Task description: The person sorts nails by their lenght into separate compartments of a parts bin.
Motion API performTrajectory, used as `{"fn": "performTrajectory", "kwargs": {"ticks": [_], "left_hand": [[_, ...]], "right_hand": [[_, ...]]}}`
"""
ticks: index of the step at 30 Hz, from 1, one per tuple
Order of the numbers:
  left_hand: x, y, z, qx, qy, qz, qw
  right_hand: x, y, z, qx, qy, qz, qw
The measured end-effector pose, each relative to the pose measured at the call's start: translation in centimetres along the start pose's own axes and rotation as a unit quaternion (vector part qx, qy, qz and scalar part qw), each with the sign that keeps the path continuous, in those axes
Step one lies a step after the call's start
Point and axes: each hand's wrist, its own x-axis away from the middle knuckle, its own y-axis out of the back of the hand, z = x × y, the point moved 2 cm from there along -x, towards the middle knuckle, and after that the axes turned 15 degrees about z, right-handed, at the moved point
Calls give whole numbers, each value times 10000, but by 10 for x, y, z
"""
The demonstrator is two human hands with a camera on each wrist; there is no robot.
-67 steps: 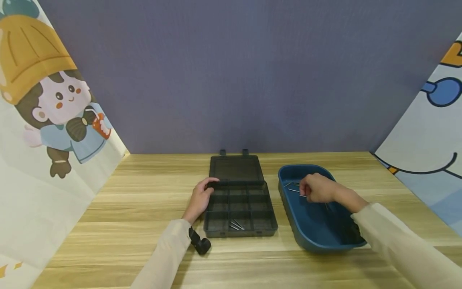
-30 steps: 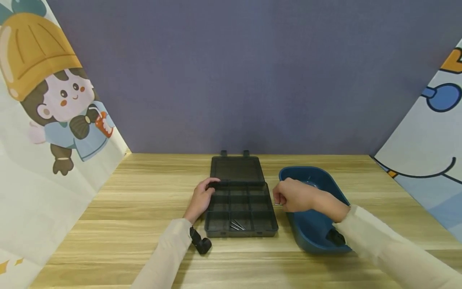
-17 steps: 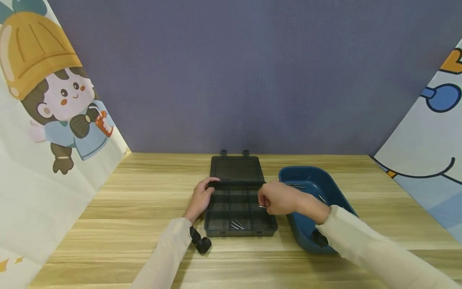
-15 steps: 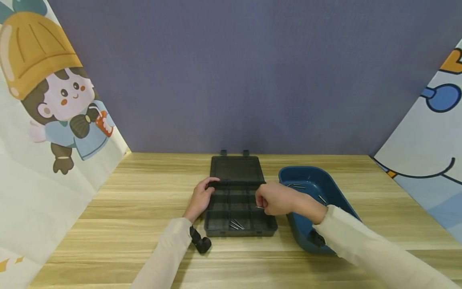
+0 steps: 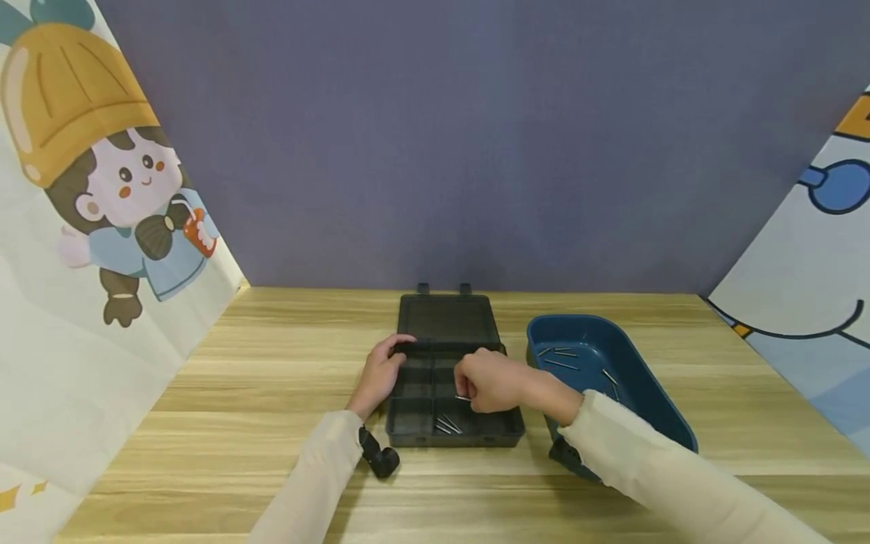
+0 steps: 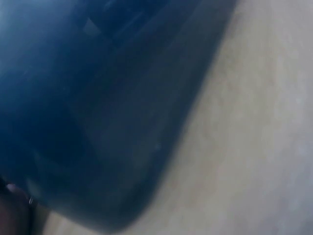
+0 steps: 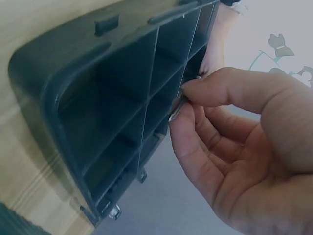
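Pin (image 5: pixel 463 398) pinched by R hand (image 5: pixel 496 380), over open box (image 5: pixel 408 438); L hand (image 5: pixel 377 374) on box's L edge, grip unclear. Rec.: steady box, clear dividers (image 5: pixel 432 381), lower pin fully prior to rel.

Grey-purple wall (image 5: pixel 435 151) is standing at 12 o'clock. At 10, white sheet (image 5: pixel 54 340) is showing a yellow-hatted cartoon figure (image 5: pixel 136 185); at 2, another printed sheet (image 5: pixel 809 264) is slanting. Wood-grain tabletop (image 5: pixel 272 378) is spreading toward 6.
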Motion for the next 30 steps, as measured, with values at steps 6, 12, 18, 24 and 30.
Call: {"fn": "performTrajectory", "kwargs": {"ticks": [6, 12, 18, 24, 30], "left_hand": [[-1, 0, -1, -11, 48, 42, 10000], [-1, 0, 0, 102, 26, 3, 9999], [0, 1, 3, 229, -291, -12, 9993], [2, 1, 2, 268, -284, 32, 9992], [1, 1, 1, 263, -261, 40, 9993]], "right_hand": [[-7, -6, 2, -179, -28, 164, 9997], [-14, -8, 3, -130, 13, 169, 9998], [-17, -10, 4, -126, 12, 226, 9997], [-19, -11, 5, -138, -59, 234, 9996], [-20, -12, 5, -132, -102, 150, 9997]]}}
